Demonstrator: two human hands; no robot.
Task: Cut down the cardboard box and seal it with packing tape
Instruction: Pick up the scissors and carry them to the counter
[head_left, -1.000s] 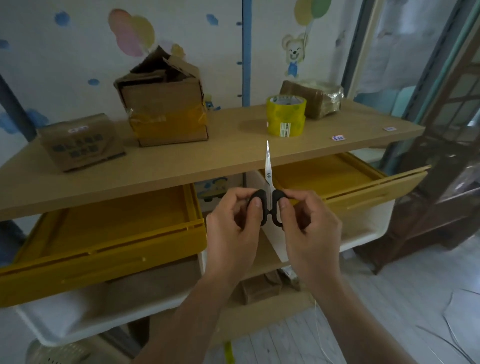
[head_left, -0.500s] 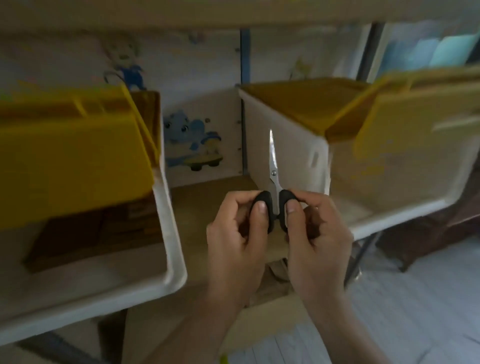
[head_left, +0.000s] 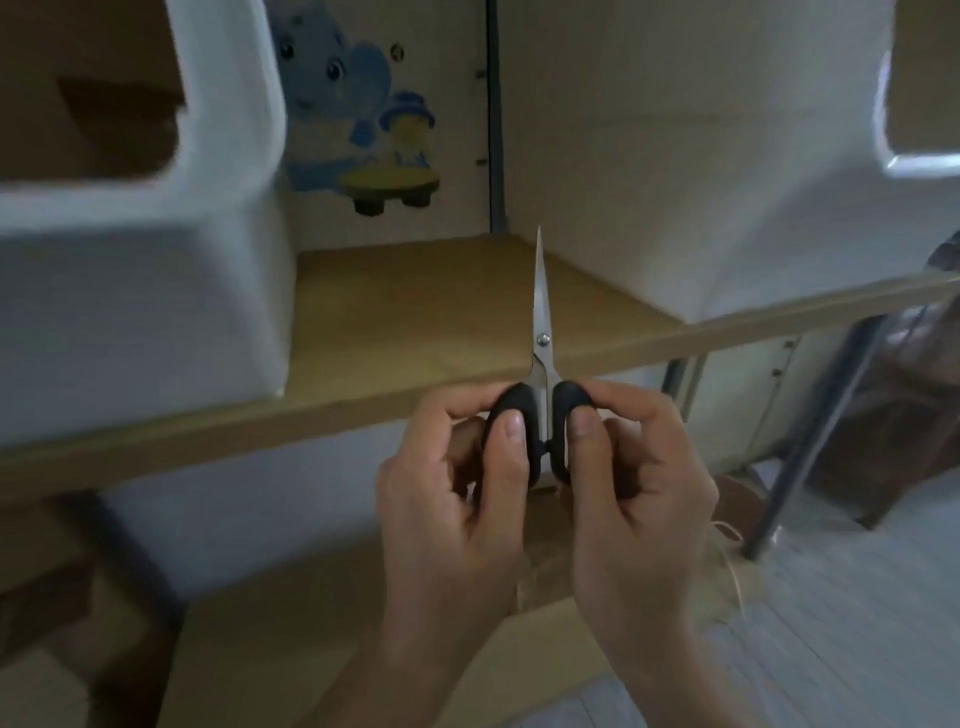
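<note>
We see both hands holding one pair of scissors (head_left: 540, 364) out in front of us, blades closed and pointing straight up and away. The left hand (head_left: 457, 499) pinches the left black handle loop, thumb pressed on its front; the right hand (head_left: 634, 488) pinches the right loop the same way, and the two loops sit close together. The steel blades stand in front of a wooden shelf (head_left: 415, 322), the tip reaching toward its far edge. On the left of that shelf rests a white plastic bin (head_left: 156, 291), and another white bin (head_left: 727, 182) fills the right side. Between them, on the far wall, we spot a blue cartoon sticker (head_left: 363, 119). Below the hands lies some brown cardboard (head_left: 545, 566), blurred; we cannot tell whether it is the box. Pale floor (head_left: 831, 623) shows at the near right.
</note>
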